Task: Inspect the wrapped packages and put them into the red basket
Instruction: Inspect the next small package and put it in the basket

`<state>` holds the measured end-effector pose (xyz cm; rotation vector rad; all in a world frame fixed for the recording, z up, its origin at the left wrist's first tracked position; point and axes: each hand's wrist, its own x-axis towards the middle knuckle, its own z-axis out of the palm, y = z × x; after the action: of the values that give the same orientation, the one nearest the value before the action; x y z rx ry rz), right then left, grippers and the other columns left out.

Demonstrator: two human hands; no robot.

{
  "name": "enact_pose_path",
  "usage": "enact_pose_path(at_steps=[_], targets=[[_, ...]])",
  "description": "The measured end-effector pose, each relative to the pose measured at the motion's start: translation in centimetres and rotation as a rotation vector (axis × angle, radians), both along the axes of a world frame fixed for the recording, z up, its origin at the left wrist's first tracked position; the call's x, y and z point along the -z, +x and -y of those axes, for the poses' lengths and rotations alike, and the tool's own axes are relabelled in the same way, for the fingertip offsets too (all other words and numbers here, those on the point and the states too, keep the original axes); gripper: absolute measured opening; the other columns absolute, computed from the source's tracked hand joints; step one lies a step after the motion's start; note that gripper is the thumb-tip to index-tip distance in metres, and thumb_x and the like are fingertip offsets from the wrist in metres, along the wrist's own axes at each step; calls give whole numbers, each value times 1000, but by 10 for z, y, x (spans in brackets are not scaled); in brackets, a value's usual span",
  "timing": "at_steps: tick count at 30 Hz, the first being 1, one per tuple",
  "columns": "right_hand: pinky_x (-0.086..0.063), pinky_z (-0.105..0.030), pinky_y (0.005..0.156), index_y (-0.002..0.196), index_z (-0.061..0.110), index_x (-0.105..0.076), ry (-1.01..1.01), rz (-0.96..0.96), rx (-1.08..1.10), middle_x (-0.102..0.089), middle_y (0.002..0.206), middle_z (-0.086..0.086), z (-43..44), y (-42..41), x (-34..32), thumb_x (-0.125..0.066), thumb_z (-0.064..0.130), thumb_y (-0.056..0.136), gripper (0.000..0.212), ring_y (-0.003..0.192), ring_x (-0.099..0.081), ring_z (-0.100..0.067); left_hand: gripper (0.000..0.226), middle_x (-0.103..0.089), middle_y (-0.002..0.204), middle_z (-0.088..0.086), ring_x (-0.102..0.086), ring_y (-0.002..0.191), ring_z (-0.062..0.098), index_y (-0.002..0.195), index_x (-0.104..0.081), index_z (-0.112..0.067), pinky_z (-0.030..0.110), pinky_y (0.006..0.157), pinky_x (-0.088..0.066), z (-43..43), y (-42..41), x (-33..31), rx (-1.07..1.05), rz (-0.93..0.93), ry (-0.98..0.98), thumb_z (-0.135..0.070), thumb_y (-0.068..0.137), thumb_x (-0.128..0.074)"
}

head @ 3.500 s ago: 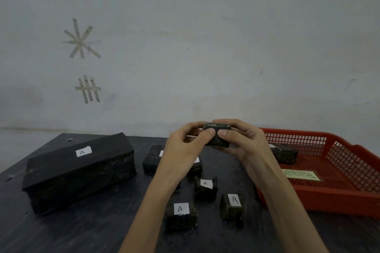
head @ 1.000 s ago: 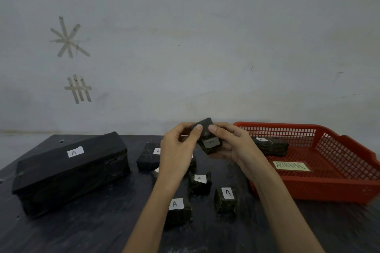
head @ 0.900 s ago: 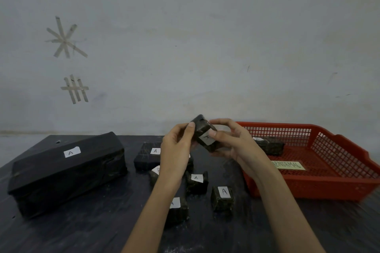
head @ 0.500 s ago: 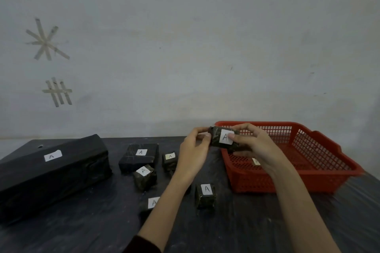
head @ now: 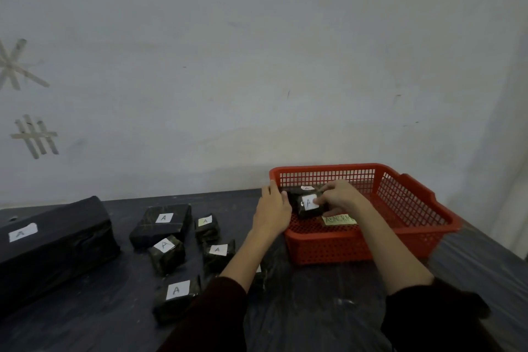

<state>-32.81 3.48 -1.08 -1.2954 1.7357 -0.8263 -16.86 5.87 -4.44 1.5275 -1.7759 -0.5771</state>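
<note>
Touchdown: small black-wrapped, A-labelled package (head: 307, 204) has dropped from mid-air into the red plastic mesh basket (head: 414, 183), right hand (head: 340, 197) pinching it, left hand (head: 273, 207) flat alongside, release likely next.

Black labelled package (head: 307, 204) inside red basket (head: 323, 168)

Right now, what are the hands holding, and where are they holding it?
A small wrapped package, low in the red basket. The right hand pinches its right end; the left hand touches its left end.
</note>
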Motion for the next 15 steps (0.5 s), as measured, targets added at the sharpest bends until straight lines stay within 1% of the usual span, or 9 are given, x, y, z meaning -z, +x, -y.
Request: enact_pose_path(at_steps=[2,5,7,9,10,13,15], targets=[[-60,-43,74,106,-1,-65,59,-52,-43,-61,119,-20,7,7,6,-68,-4,82,24,100,-66,-36,45,-40,139,15,-49,122,32,145,-29,-9,42,99,-42,2,1,2,-7,9,-10,-28,104,-29],[-60,-41,75,115,-8,-60,126,-64,-97,-60,124,-23,14,18,10,-65,-4,85,30,106,-65,-36,44,-42,137,13,-50,120,30,145,-31,-13,44,99,-45,5,1,6,-17,19,-28,-29,103,-29],[-61,-37,67,119,-8,-57,150,-95,-125,-58,128,-22,20,22,11,-63,-2,87,33,108,-64,-35,45,-43,136,13,-50,118,28,145,-30,-13,43,98,-45,5,1,7,-25,22,-34,-29,103,-29],[-60,-33,59,122,-6,-55,138,-155,-133,-57,127,-22,26,26,13,-63,0,88,35,104,-65,-33,45,-42,136,12,-50,118,27,145,-30,-12,40,97,-45,6,0,7,-29,24,-36,-28,103,-29],[-60,-33,60,121,-6,-55,122,-195,-133,-58,125,-22,29,27,15,-63,1,88,35,100,-66,-32,45,-42,137,11,-50,119,27,145,-30,-12,39,97,-45,6,1,7,-32,26,-36,-28,103,-29],[-62,-40,69,118,-4,-55,86,-337,-138,-62,114,-22,35,30,22,-61,6,89,31,85,-71,-30,46,-41,139,11,-51,119,27,145,-29,-11,43,98,-46,7,1,7,-35,34,-33,-29,103,-29],[-61,-36,69,122,-3,-52,68,-450,-151,-62,115,-20,33,33,24,-57,8,91,33,85,-70,-29,47,-40,139,11,-51,118,28,146,-28,-11,45,97,-47,7,1,7,-37,43,-35,-29,103,-29]])
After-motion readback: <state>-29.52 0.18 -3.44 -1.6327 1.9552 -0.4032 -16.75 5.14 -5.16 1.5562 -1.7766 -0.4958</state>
